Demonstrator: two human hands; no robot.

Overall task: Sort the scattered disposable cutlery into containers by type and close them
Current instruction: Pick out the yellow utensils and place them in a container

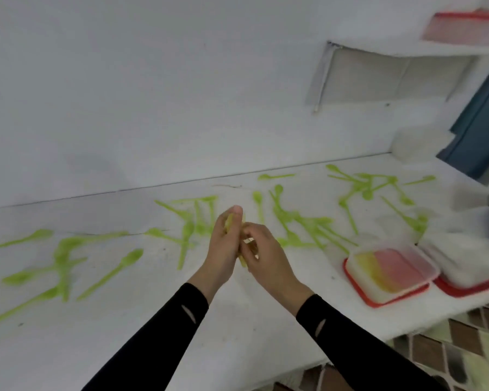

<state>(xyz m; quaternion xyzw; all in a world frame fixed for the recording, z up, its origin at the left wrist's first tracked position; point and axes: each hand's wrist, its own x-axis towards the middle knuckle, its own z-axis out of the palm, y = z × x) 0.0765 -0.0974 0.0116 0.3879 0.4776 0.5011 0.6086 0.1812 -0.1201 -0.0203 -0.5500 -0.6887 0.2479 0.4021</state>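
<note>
While cutlery [119, 266] lies around, left hand [223, 246] and right hand [266, 249] — touching — grip green pieces [242, 261].

Bright, even, diffuse lighting across white tabletop [141, 342]; shadows faint and soft-edged, light direction indeterminate. Motion blur throughout, heaviest toward tabletop's right end, smearing red-lidded containers [390, 275] and, along tabletop's far half, green cutlery [130, 256]. Wide-angle bowing of tabletop's far edge, whole view tilted.

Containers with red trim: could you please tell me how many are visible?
3. The near container sits on the counter, at right; the blurred container lies just right of it; the shelf container stands on the upper shelf. Others may be hidden off-frame.
</note>
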